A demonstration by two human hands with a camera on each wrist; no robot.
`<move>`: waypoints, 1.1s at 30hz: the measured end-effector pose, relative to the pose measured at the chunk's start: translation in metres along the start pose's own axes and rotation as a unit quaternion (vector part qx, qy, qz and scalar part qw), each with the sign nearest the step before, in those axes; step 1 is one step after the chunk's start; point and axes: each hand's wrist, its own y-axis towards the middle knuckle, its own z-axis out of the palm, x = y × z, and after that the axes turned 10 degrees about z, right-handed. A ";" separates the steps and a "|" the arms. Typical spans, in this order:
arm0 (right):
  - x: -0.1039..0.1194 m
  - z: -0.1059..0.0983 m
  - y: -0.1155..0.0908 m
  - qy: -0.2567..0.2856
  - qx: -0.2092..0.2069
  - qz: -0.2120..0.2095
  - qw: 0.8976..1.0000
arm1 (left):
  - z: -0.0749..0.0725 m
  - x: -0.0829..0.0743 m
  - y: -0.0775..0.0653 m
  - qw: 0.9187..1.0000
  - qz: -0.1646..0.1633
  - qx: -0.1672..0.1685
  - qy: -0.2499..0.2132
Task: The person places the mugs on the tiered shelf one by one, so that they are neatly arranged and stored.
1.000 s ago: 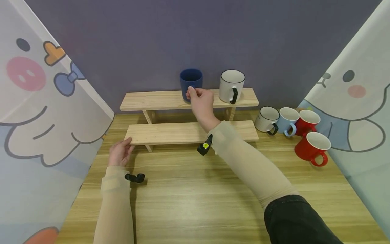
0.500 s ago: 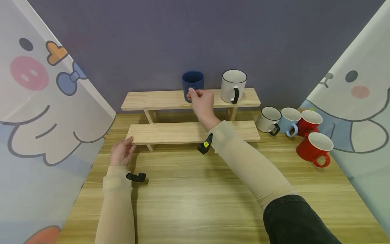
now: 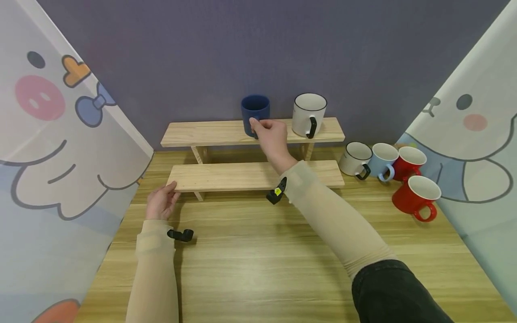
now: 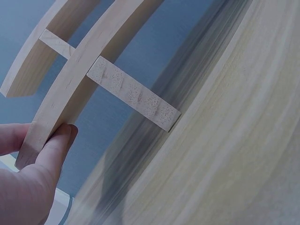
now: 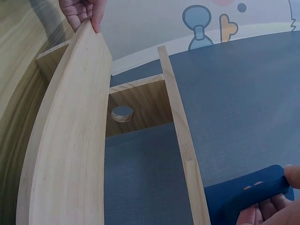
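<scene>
A dark blue mug [image 3: 247, 120] stands upright on the upper board [image 3: 202, 133] of a two-tier wooden rack. My right hand [image 3: 276, 142] is at its front; in the right wrist view, thumb and fingers hold the mug's handle [image 5: 253, 196]. At the left end of the lower board [image 3: 218, 177], my left hand [image 3: 161, 202] pinches the edge between thumb and fingers, seen close up in the left wrist view on the board [image 4: 56, 108]. Right of the blue mug, apart from it, stands a white mug [image 3: 305, 115] with a black rim and handle.
On the table [image 3: 250, 260], right of the rack, stand another white mug [image 3: 352, 162], a light blue mug [image 3: 380, 163] and a red mug [image 3: 400, 168]. A second red mug [image 3: 408, 197] is nearer the front. A dark wall [image 3: 202, 54] rises behind the rack.
My right hand has shifted slightly to the right, and the lower end of the mug's handle now shows beneath the fingers. The left hand keeps its place on the board.
</scene>
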 end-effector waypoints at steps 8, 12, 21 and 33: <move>-0.002 -0.014 -0.012 -0.013 -0.002 -0.033 0.999 | 0.000 0.001 0.001 1.000 0.000 -0.007 0.007; -0.001 -0.024 -0.019 -0.016 0.016 -0.064 0.998 | 0.000 0.001 0.002 1.000 0.006 -0.005 0.001; 0.002 -0.054 -0.038 0.003 0.054 -0.094 0.994 | 0.001 -0.001 0.002 1.000 -0.002 0.006 -0.012; -0.012 -0.106 -0.051 -0.001 0.040 -0.081 0.996 | -0.001 0.001 0.003 1.000 -0.002 -0.001 -0.012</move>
